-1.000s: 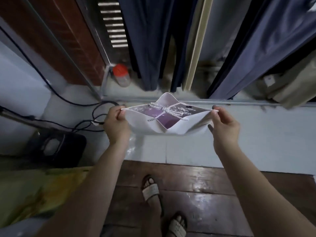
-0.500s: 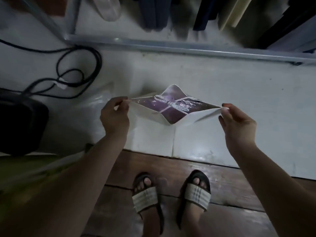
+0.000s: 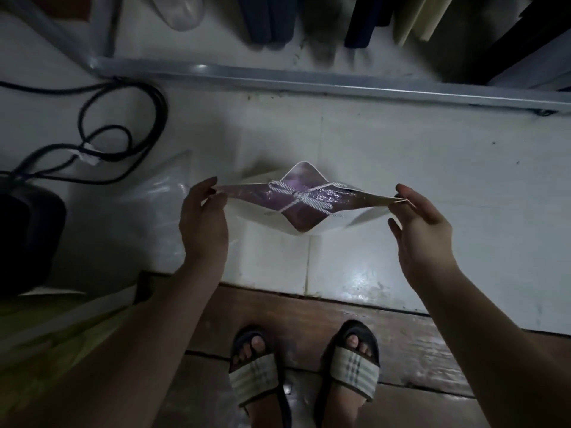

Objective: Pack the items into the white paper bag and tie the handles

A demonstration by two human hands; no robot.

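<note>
Fingers (image 3: 211, 182) of the left hand (image 3: 202, 225) pinch the left end of the white paper bag (image 3: 262, 219) at its mouth, with the thumb closed against them on the paper edge. The right hand (image 3: 423, 234) pinches the opposite end between thumb and forefinger; its other fingers are loosely spread. Holding the two ends apart draws the mouth into a narrow slit — this presents the opening taut and level for inspection. Across the slit, the twisted rope handles (image 3: 299, 197) sit knotted at the centre, so the tying step appears complete. A glossy purple item (image 3: 298, 219) shows below the knot, inside the bag. The bag is positioned over the white floor tiles (image 3: 401, 149), ahead of the person's sandals (image 3: 258, 376); whether its base touches the tiles cannot be determined. A crumpled clear plastic bag (image 3: 160, 196) lies just beside the left hand — probably discarded wrapping.
</note>
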